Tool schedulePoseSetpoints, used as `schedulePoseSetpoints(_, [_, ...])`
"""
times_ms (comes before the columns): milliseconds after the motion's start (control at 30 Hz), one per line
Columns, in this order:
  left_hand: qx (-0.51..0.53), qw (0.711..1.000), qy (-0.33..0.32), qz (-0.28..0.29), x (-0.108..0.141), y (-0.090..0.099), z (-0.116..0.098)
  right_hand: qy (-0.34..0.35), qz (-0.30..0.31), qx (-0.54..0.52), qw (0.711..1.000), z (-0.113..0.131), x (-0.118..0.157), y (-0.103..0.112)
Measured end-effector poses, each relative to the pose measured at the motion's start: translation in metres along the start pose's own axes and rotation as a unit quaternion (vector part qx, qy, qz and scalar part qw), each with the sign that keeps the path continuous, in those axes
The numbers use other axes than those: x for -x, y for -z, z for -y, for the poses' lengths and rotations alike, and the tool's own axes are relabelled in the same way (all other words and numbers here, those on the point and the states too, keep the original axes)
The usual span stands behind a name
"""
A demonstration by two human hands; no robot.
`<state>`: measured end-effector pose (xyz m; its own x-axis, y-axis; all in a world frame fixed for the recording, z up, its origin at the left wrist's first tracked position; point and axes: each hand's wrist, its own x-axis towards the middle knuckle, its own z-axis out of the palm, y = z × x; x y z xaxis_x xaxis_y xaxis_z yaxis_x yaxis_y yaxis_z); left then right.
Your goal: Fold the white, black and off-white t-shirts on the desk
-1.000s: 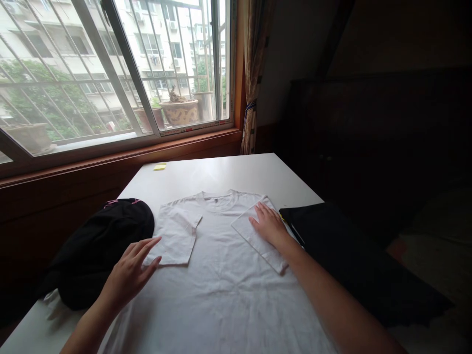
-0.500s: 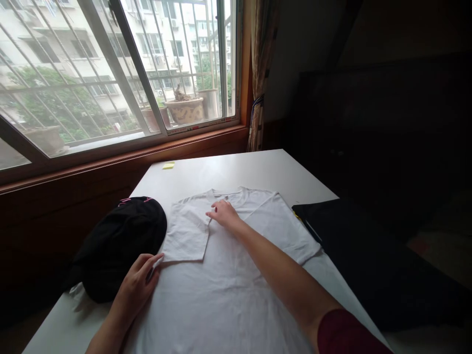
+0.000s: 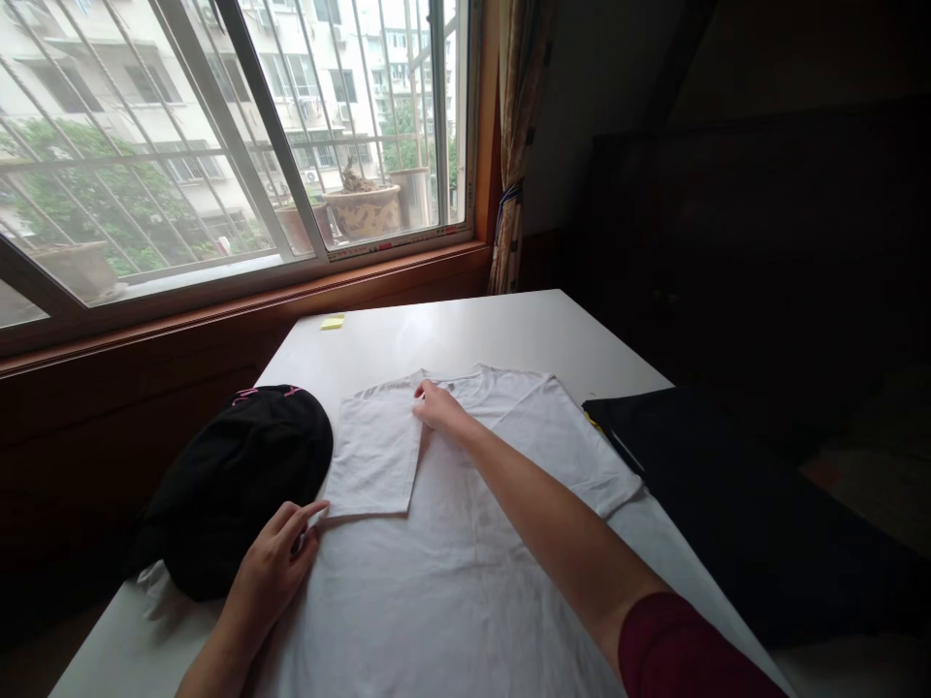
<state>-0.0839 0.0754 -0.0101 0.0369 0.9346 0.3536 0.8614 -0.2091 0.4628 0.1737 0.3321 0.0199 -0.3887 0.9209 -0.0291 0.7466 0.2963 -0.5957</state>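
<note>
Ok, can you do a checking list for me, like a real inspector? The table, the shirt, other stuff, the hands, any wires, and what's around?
Surface: white table, smooth where it shows.
Things: white shirt, spread out, a bit wrinkly; left-side sleeve folded inward, right-side sleeve pointing out.
Clutter: black bundle with pink marks on the left, dark cloth on the right, yellow note near the far edge.
Hands: left hand pinches the folded sleeve's lower outer corner; right hand pinches its upper inner corner.
Cables: nothing seen.
Surroundings: barred window, tied curtain, plant pots outside; the right side is too dark to check.
</note>
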Motion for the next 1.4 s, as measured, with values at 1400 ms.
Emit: schedulePoseSetpoints(1400, [-0.152,0.981,-0.113,0.044,0.002,0.002,-0.003,0.338,0.07,0.128,0.93,0.067,0.021,-0.098])
